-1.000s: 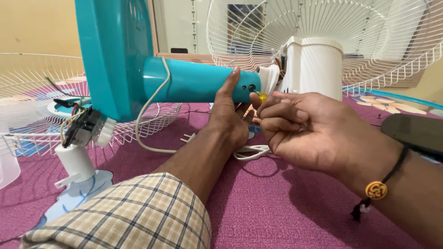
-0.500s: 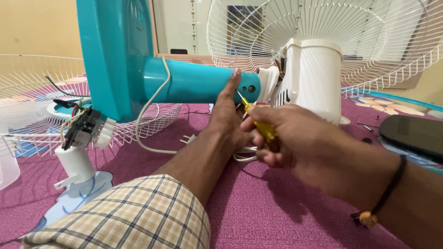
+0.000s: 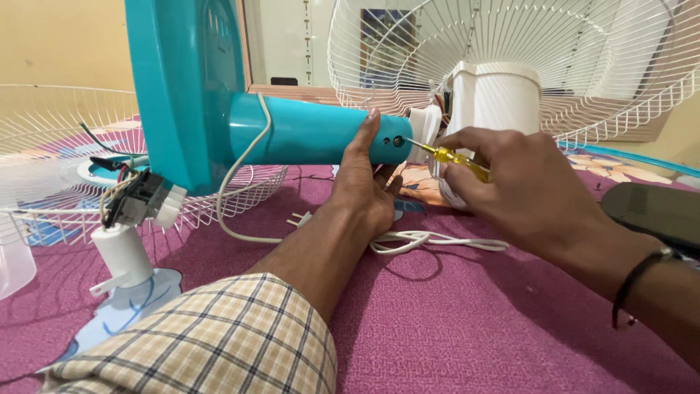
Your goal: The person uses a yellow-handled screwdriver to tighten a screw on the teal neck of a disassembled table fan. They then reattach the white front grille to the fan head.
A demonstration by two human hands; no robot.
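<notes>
Teal fan column (image 3: 313, 135) lies horizontal across the upper centre of the frame, its wide teal base (image 3: 182, 87) standing on edge at upper left. A small dark hole near the column's right end; I see the tip of a yellow-handled screwdriver (image 3: 452, 156) set at it.

My right hand (image 3: 510, 182), centre right, is curled closed around the screwdriver handle, fingers pinching it, shaft angled up-left toward the hole. A dark cord bracelet (image 3: 638, 281) sits on that wrist.

My left hand (image 3: 368, 186), centre, is open with fingers together, pressed flat against the near side of the column just left of the hole; thumb position I cannot tell. Checked sleeve (image 3: 219, 339) at bottom left.

Just right of the column end: white motor housing (image 3: 492, 98) with a white wire guard (image 3: 525, 51) behind it, upper right. White cord (image 3: 430, 241) loops on the purple cloth (image 3: 437, 328) under the hands. Second wire guard (image 3: 58, 168) and a loose switch block (image 3: 138, 201) at left.
</notes>
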